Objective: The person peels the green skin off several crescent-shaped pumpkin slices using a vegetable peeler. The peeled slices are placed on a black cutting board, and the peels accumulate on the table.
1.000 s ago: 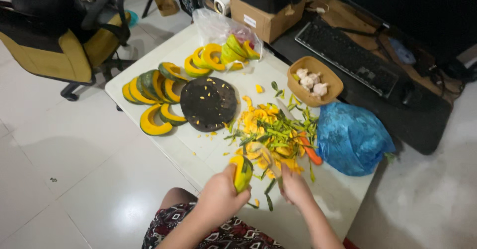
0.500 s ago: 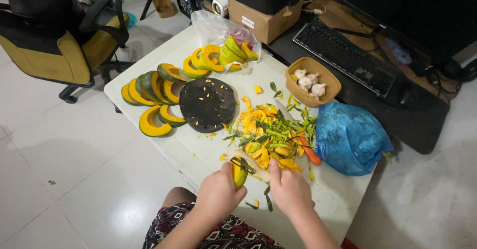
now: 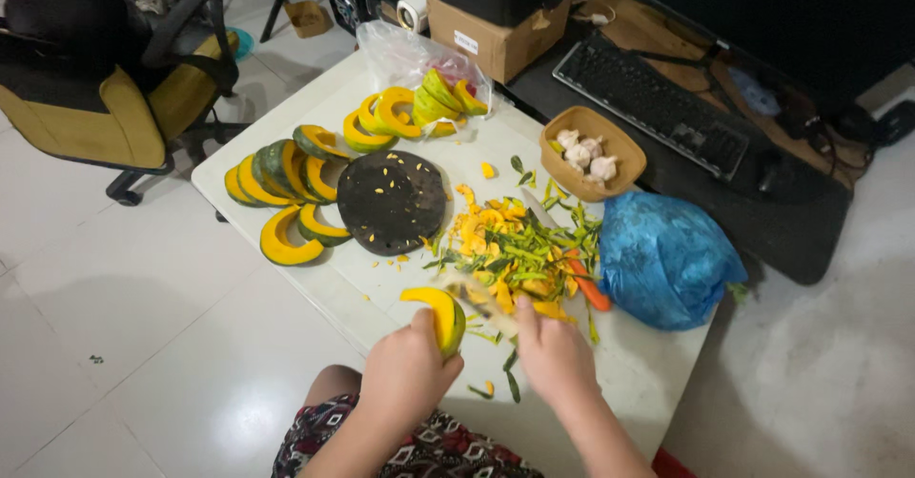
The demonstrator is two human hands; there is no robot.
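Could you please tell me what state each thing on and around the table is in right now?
Left hand: closed around the pumpkin slice, skin side down.
Right hand: gripping a blurred knife against the slice.
Pumpkin wedges: cut, unpeeled, fanned out.
Cutting board: flat, speckled with bits.
Peelings: heaped loosely.
Garlic bowl: upright, holding bulbs.
Blue bag: bunched, full.
Clear bag: open.

Brown cardboard box [image 3: 496,35] with white label [image 3: 466,42] behind clear plastic bag [image 3: 410,54]; crumpled blue bag [image 3: 667,259] at right.
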